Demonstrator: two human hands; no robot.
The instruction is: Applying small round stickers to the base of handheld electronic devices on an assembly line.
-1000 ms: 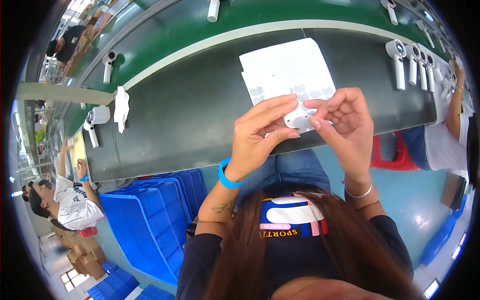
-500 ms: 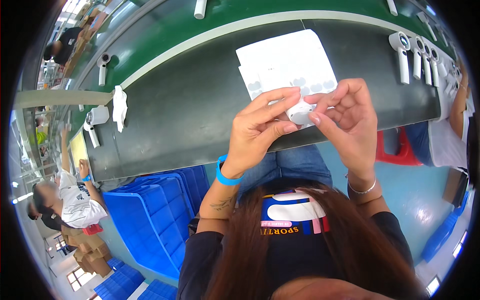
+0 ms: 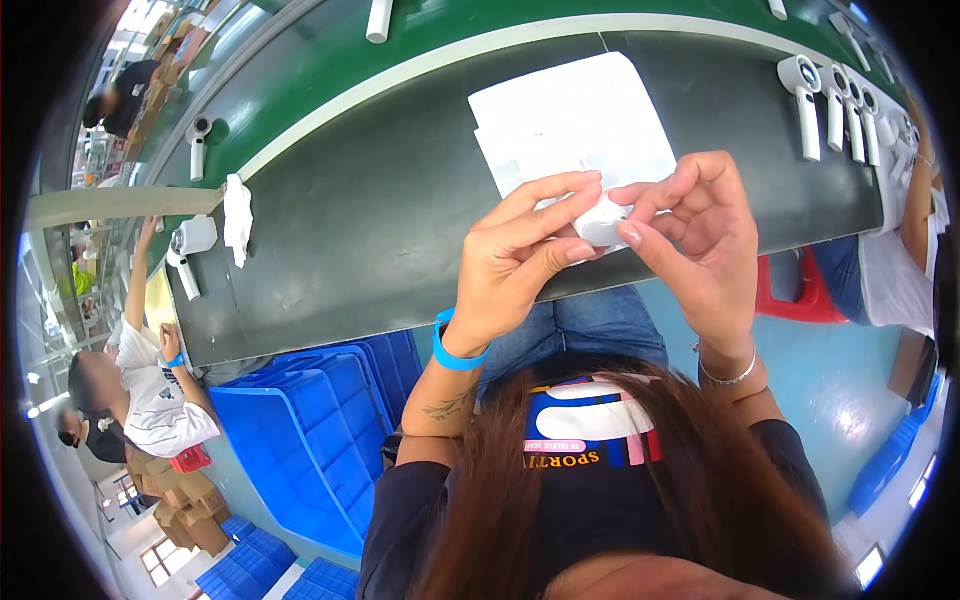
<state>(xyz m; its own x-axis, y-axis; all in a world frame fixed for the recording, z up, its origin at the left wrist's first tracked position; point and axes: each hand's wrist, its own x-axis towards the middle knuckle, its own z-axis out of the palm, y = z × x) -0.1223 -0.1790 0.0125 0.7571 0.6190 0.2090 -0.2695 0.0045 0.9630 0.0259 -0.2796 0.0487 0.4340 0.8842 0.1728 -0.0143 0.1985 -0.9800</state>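
Above the near edge of the dark bench, a small white round part [image 3: 601, 222] is between my two hands. My left hand [image 3: 512, 252], with a blue band at the wrist, is closed on its left side, fingers above and thumb below. On the other side, my right hand [image 3: 700, 232] closes its thumb and index finger at the part's right edge; its remaining fingers are curled. White sheets of paper [image 3: 565, 115] lie just beyond my hands, with faint grey round stickers near their lower part. My fingers cover some of the part.
Several white handheld fans [image 3: 801, 85] stand in a row at the right. A white cloth [image 3: 238, 220] and another white device [image 3: 190, 240] lie at the left. Blue crates [image 3: 290, 450] stand below the bench. A person [image 3: 160, 400] sits at left, another at far right by a red stool [image 3: 800, 295].
The round part's flat face looks paler and slightly tilted compared with before. My hands keep nearly the same hold. The person at left has shifted an arm, and the view has moved slightly.
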